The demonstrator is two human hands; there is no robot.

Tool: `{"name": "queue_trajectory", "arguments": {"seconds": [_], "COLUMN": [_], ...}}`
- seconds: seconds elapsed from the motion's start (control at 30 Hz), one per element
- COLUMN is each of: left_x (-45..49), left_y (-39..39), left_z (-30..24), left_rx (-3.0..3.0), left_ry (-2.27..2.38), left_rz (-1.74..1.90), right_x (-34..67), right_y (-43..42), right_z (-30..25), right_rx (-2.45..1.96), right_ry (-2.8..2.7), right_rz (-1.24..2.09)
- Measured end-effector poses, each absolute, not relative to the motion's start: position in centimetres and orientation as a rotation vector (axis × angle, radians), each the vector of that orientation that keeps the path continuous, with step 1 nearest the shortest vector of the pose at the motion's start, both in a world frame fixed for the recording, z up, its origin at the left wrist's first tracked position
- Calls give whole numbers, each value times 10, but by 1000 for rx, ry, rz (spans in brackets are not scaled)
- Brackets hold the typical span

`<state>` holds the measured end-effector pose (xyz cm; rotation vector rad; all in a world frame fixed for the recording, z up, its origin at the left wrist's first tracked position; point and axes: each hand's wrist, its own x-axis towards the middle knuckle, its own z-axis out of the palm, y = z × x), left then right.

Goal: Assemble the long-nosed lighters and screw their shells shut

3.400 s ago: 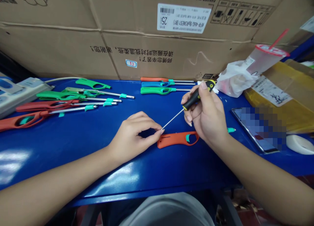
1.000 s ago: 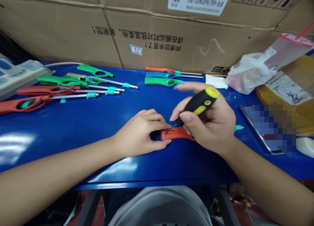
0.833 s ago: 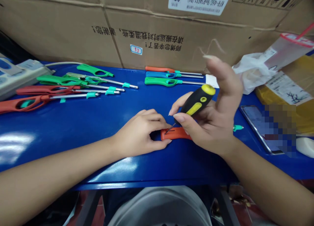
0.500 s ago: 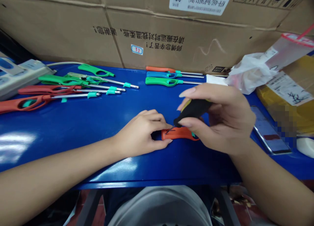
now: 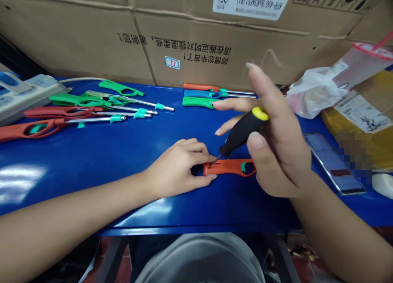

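Observation:
An orange stick lighter (image 5: pixel 227 168) lies on the blue tabletop, a green trigger showing in its loop. My left hand (image 5: pixel 178 168) holds the butt end of its handle between thumb and fingers. In my right hand (image 5: pixel 276 140) is a black screwdriver (image 5: pixel 238 131) with a yellow end cap, tilted, its thin shaft meeting the lighter's handle near the left end. The grip is loose: index finger raised, other fingers spread, thumb beside the handle's upper end. My right hand hides the lighter's far end.
Several red and green lighters (image 5: pixel 61 129) lie at the left beside a power strip (image 5: pixel 30 95). Three more lighters (image 5: pixel 199 93) lie at the back, against a cardboard box (image 5: pixel 92 37). A phone (image 5: pixel 334 164), a bagged drink cup (image 5: pixel 359 66) and a yellow-taped parcel (image 5: pixel 377 131) are at the right.
My right hand's fingers have loosened and spread from the screwdriver, with the index finger lifted up. The yellow cap and the lighter's trigger now show. My left hand stays in place.

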<state>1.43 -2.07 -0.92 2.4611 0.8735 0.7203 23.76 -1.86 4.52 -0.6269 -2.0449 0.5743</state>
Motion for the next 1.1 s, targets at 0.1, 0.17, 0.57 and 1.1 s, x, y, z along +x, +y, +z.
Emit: {"name": "queue_trajectory", "arguments": {"seconds": [0.1, 0.17, 0.57, 1.1], "left_x": [14, 14, 15, 15], "left_y": [-21, -21, -22, -23], "left_z": [-10, -10, -9, -10], "left_rx": [2468, 2473, 2477, 2472], "left_ry": [874, 878, 877, 888], "left_rz": [726, 732, 717, 722], "right_x": [234, 234, 233, 234], "right_y": [-15, -13, -15, -15], "right_z": [46, 46, 40, 42], "right_rx": [-554, -468, -434, -473], "right_ry": [-1999, -1998, -1990, -2013], "right_rz": [410, 173, 258, 394]}}
